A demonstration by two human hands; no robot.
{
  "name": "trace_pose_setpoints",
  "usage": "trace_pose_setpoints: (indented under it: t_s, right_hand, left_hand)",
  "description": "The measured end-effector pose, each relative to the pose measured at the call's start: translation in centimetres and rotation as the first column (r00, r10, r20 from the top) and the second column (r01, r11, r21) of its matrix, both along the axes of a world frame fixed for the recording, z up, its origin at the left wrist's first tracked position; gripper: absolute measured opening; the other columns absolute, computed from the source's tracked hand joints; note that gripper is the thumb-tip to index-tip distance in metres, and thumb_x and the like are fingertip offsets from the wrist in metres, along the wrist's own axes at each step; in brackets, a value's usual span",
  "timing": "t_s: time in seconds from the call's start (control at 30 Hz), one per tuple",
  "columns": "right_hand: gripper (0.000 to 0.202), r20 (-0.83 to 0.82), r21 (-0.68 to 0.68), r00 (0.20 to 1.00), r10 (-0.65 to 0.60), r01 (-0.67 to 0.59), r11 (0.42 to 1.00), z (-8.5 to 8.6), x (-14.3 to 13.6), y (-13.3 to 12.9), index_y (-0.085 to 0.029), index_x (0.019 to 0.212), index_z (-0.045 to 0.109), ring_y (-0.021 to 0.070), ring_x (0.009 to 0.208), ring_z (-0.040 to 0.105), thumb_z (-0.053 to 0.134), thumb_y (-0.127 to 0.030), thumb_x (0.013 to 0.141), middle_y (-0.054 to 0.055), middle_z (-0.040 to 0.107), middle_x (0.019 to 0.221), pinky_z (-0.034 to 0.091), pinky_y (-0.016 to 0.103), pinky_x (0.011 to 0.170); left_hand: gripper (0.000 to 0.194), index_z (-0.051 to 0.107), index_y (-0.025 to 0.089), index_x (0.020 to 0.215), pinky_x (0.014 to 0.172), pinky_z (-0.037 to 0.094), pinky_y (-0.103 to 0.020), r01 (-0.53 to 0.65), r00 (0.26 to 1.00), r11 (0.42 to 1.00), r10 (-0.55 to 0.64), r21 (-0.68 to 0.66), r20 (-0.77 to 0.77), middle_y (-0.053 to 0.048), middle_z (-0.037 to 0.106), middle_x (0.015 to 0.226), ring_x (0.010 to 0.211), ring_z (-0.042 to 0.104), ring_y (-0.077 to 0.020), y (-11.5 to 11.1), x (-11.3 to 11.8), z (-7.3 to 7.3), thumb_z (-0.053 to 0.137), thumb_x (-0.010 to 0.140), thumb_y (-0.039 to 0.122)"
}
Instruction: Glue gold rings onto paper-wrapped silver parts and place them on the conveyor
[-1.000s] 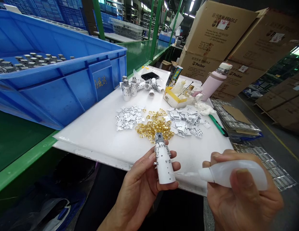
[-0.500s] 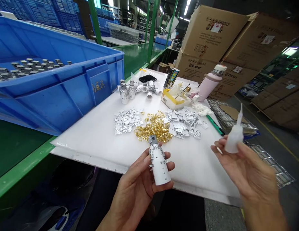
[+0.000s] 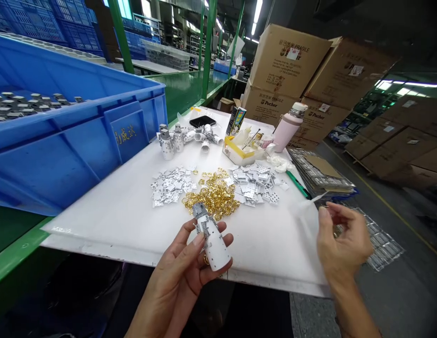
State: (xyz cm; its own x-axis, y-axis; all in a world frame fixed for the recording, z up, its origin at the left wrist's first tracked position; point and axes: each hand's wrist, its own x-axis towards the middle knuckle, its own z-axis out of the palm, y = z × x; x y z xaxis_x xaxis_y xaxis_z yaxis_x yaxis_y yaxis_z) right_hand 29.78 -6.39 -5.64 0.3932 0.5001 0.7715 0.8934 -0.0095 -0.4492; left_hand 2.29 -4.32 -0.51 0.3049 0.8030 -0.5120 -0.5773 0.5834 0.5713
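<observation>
My left hand (image 3: 190,263) is closed around a white tapered part (image 3: 215,249) with a grey top (image 3: 200,210), tilted up and left above the table's front edge. A small gold ring (image 3: 206,259) shows at its fingers. Over the table's right side, my right hand (image 3: 340,234) has its thumb and fingers curled together. Just left of it is the translucent squeeze bottle (image 3: 305,213), smeared by motion, its thin nozzle pointing up and right near the fingertips. What the fingers hold is unclear.
Gold rings (image 3: 213,197) lie on the white table (image 3: 126,206) between two piles of white plates (image 3: 172,184) (image 3: 255,180). Similar white parts (image 3: 167,146), a phone (image 3: 203,121), a yellow-edged tray (image 3: 235,154), a pink bottle (image 3: 288,126) and a green tool (image 3: 298,184) surround them. A blue crate (image 3: 134,117) stands left.
My right hand has turned, its fingers curling in, and the squeeze bottle has gone from upright in its grasp to blurred beside it. The white part in my left hand leans further left.
</observation>
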Motion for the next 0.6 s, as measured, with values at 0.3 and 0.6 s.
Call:
trace_pose_setpoints:
  t_s: [0.3, 0.6]
  right_hand:
    - [0.008, 0.191, -0.484, 0.871, 0.453, -0.318, 0.815, 1.6, -5.3, 7.7, -0.017, 0.085, 0.060, 0.0242, 0.085, 0.056, 0.058, -0.024, 0.089, 0.009, 0.062, 0.087, 0.046, 0.036, 0.074]
    - [0.017, 0.058, -0.537, 0.895, 0.443, -0.346, 0.769, 1.8, -5.4, 9.7, -0.018, 0.071, 0.057, 0.0219, 0.073, 0.053, 0.053, -0.015, 0.086, 0.007, 0.055, 0.074, 0.041, 0.035, 0.068]
  left_hand:
    - [0.039, 0.050, 0.018, 0.121, 0.075, 0.062, -0.036, -0.008, 0.996, 0.995, 0.016, 0.097, -0.087, -0.017, 0.066, 0.124, 0.110, 0.065, -0.0325, -0.9, 0.6, -0.6, 0.061, 0.084, 0.011]
    - [0.043, 0.044, 0.019, 0.124, 0.079, 0.061, -0.038, 0.032, 0.997, 0.997, -0.037, 0.064, 0.073, -0.018, 0.065, 0.126, 0.111, 0.064, -0.0327, -0.2, -0.9, -0.6, 0.058, 0.084, 0.008]
